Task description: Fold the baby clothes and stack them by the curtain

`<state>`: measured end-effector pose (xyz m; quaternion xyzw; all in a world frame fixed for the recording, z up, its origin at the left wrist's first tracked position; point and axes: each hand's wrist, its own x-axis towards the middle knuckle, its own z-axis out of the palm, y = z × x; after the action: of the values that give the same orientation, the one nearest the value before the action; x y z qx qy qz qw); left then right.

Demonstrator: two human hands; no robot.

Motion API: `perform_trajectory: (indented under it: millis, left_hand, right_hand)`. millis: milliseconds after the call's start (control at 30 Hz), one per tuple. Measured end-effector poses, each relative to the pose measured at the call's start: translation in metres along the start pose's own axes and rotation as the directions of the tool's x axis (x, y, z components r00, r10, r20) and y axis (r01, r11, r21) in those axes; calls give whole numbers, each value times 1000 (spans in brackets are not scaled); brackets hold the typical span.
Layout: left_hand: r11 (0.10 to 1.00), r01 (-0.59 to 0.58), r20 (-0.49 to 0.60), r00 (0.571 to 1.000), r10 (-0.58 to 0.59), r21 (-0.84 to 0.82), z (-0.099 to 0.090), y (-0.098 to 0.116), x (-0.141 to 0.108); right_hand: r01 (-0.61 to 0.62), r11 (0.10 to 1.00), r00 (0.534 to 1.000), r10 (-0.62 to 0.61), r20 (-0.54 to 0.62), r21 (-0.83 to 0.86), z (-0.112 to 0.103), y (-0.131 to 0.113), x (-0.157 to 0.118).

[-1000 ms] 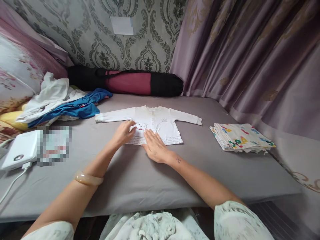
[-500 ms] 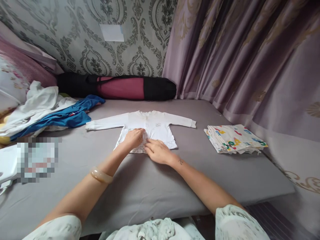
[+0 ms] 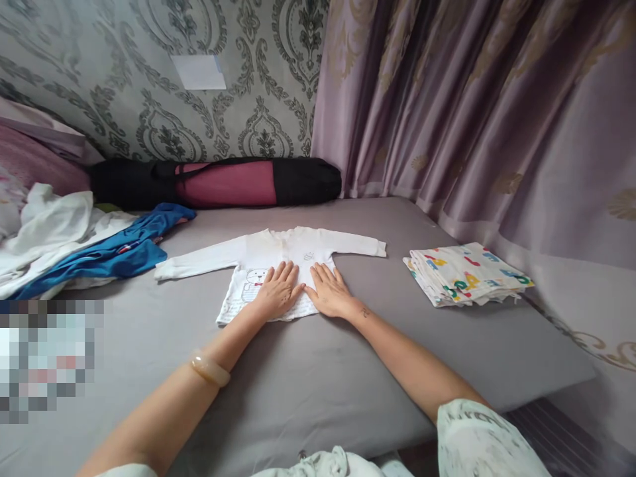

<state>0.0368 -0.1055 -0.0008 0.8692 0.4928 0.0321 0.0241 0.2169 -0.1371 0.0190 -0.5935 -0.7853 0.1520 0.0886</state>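
The light is soft and moderately bright, so the long-sleeved white shirt (image 3: 268,248) under the left hand (image 3: 278,291) and the right hand (image 3: 329,291) appears pale, while blurry shadows fall on the grey sheet (image 3: 298,384) nearer than the hands, and a small shine marks the bangle (image 3: 210,369) behind the left one. Far left of them, coarse pixels hide one patch (image 3: 50,358); far right, the curtain (image 3: 447,132) looks stretched and rather soft.

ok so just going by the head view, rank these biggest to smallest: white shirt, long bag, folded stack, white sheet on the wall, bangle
Long bag and white shirt: too alike to rank
Folded stack
White sheet
Bangle, which nearness to the camera enlarges
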Motion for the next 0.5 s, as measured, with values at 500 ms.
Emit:
perform_trajectory:
  millis: [500]
  left_hand:
    - [999, 7, -35, 999, -8, -36, 0, 6, 6]
  right_hand:
    - [-731, 666, 601, 732, -322, 150, -83, 151, 54]
